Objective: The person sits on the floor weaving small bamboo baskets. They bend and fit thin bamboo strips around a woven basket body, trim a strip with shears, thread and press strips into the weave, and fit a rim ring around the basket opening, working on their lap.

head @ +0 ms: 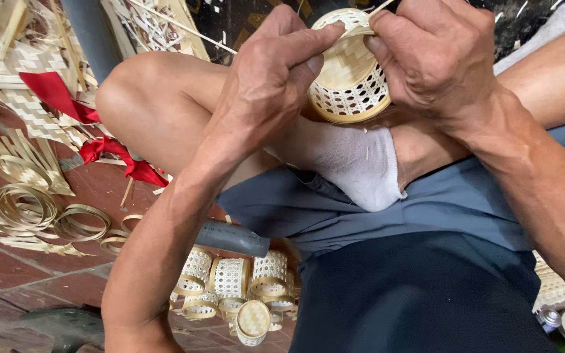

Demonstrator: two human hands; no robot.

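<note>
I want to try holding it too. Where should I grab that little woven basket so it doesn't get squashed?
Probably by the thick round rim band of the small woven basket, with a hand on each side, as the left hand and right hand do here. The rim looks firmer than the wall with its open holes. Come from the sides: the basket lies tilted over the socked foot.

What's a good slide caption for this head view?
Both hands, left and right, grip a small woven basket above a socked foot.

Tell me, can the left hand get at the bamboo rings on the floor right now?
Probably not at once: the left hand grips the small basket. Nothing blocks the bamboo rings.
</note>
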